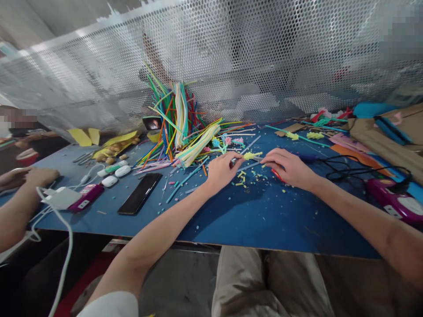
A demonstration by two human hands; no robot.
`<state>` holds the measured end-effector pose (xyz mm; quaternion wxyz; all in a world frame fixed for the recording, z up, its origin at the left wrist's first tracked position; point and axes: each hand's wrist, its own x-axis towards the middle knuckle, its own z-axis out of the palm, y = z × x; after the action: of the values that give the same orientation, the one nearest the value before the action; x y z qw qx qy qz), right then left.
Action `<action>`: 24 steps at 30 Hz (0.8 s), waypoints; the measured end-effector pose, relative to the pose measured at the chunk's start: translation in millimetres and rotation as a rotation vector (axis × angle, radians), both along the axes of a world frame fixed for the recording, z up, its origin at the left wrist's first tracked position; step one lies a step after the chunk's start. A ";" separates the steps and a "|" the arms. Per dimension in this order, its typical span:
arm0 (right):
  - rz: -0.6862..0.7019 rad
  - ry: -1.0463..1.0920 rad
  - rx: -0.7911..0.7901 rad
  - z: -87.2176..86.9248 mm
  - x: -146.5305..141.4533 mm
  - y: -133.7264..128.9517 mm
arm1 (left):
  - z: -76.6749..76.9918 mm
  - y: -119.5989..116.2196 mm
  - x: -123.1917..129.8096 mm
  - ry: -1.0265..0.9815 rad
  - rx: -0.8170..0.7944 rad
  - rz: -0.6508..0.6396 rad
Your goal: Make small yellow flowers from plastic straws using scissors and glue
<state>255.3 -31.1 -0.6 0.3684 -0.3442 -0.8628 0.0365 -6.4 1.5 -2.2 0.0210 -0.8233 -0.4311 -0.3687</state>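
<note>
My left hand (224, 169) is closed, pinching a short yellow fuzzy pipe cleaner piece (251, 156) between thumb and fingers. From the right, my right hand (287, 167) is closed round scissors with a red handle (277, 175). Their grey blades reach the yellow piece, and the fingers partly cover them. Beneath both hands lie small yellow clippings (243, 178) and scattered fluff. Just beyond my left hand are pink and blue fuzzy flower shapes (228, 141).
A large bundle of coloured pipe cleaners (180, 114) stands against the perforated metal screen (264, 57). A black phone (140, 193) and purple power strip (86, 197) lie left. Another purple strip (393, 200) and black cables are right. A co-worker's hands (39, 178) rest at far left.
</note>
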 end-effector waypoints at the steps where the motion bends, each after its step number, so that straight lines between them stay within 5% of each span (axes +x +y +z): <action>1: -0.011 0.021 0.014 0.7 0.3 -1.2 | -0.5 -0.1 0.0 0.005 -0.001 -0.009; 7: -0.125 0.131 0.079 2.3 -1.9 -10.2 | -3.2 -2.0 1.8 0.060 0.003 -0.104; 24: -0.077 0.278 0.200 2.7 -10.1 -10.8 | -4.0 -2.3 1.3 -0.039 0.083 -0.235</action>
<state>245.2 -41.9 2.1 0.5176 -0.3303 -0.7891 -0.0163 -5.2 -0.8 -6.2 0.0036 -0.8593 -0.3164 -0.4019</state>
